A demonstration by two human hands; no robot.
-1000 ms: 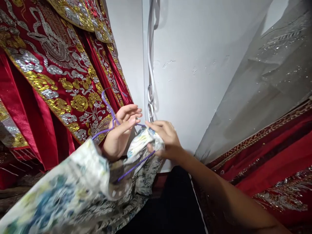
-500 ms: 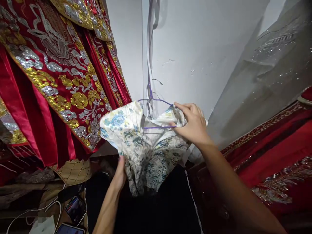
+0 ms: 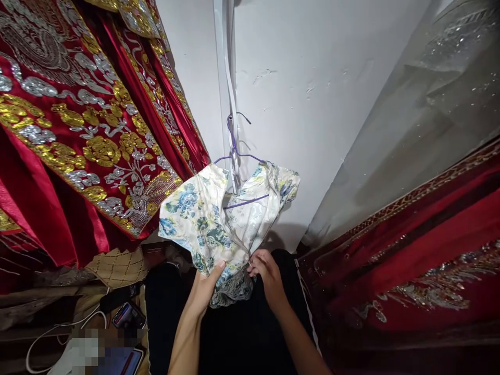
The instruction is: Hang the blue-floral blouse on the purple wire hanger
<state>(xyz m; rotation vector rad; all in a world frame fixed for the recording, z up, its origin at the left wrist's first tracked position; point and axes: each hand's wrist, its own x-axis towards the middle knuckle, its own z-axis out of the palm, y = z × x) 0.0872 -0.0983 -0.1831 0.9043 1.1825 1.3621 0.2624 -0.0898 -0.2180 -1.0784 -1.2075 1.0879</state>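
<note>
Right hand [image 3: 267, 273] dropped beside left hand [image 3: 205, 289], gripping floral garment [image 3: 207, 219].

- Your left hand [image 3: 205, 289] is bare: no glove, no ring and no watch shows on it.
- Your left forearm is bare too, uncovered all the way down to the bottom edge of the view, with no sleeve or cuff to be seen.
- Your right hand [image 3: 267, 273] is likewise bare, its fingers [image 3: 255, 260] free of rings.
- Your right forearm carries no sleeve, band or bracelet along the stretch that shows.
- Your fingernails, where they can be made out, look short and plain; finer detail is too small to tell.
</note>
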